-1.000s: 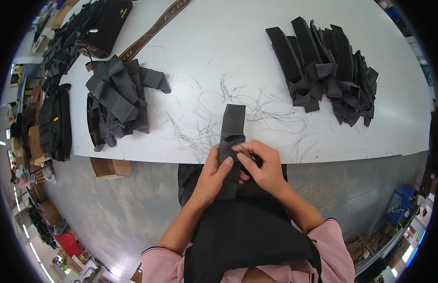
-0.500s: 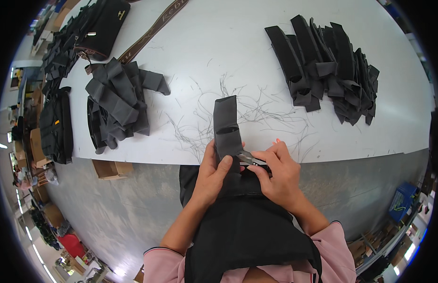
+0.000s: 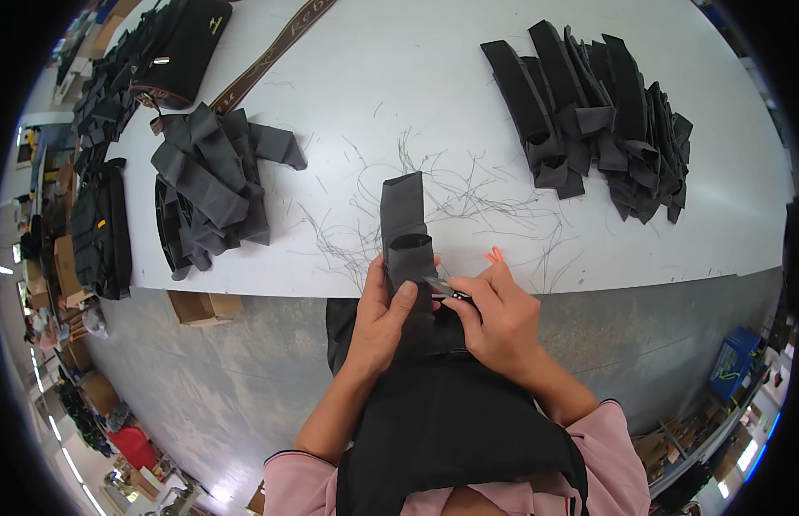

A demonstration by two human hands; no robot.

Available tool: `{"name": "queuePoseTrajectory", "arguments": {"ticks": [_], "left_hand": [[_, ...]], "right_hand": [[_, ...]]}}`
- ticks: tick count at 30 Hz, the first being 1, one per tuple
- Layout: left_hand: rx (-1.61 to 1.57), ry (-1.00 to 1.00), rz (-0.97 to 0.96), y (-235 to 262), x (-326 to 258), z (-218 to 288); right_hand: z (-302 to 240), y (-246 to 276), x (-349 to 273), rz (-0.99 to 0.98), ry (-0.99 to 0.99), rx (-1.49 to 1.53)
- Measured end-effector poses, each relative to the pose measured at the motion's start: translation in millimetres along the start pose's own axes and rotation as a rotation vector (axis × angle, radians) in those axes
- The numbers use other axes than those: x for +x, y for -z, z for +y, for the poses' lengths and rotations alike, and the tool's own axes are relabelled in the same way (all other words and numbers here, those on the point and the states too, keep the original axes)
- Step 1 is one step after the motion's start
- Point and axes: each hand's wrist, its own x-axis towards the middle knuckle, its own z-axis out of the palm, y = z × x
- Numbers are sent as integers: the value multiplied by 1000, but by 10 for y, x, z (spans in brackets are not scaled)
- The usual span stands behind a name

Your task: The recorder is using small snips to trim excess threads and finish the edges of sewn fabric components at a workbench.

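Note:
A dark grey fabric strip with folded sections (image 3: 405, 206) stands up over the table's near edge. My left hand (image 3: 382, 318) grips its lower part, with the thumb across the front. In my right hand (image 3: 507, 318) is a pair of small thread snips (image 3: 444, 287), their metal blades touching the strip's right edge beside my left thumb. An orange loop (image 3: 496, 255) pokes out by my right forefinger. Loose cut threads (image 3: 477, 202) lie scattered on the white table around the strip's upper end.
One heap of grey strips (image 3: 210, 172) lies at the left, another pile (image 3: 597, 129) at the right. A black bag (image 3: 180, 60) with a brown patterned strap (image 3: 274, 56) rests at the far left. Below the table's edge, an open cardboard box (image 3: 201, 308) stands on the floor.
The strip and both hands have shifted slightly left. The snips' blades, spread apart before, now appear closer together at the strip's edge.

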Motion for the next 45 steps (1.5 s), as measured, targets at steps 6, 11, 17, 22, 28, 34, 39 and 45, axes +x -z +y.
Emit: {"name": "queuePoseTrajectory", "arguments": {"ticks": [6,11,17,22,28,34,39,45], "left_hand": [[-21,80,-8,33,-26,38],[103,126,-16,73,-34,54],[333,201,-125,162,-64,194],[562,274,-258,200,-61,315],[435,326,-333,277,-66,290],[315,336,-349,259,-80,282],[302,322,-319,187,-51,221],[227,265,-165,169,-15,118]], "right_hand": [[41,-1,-49,72,-94,131],[93,-5,14,-41,-128,273],[52,107,214,-299,-51,255],[88,132,275,-372,-8,237],[101,128,261,-364,32,256],[101,138,254,-320,196,179],[14,156,204,-270,269,0],[181,279,-41,-109,-237,484]]}}
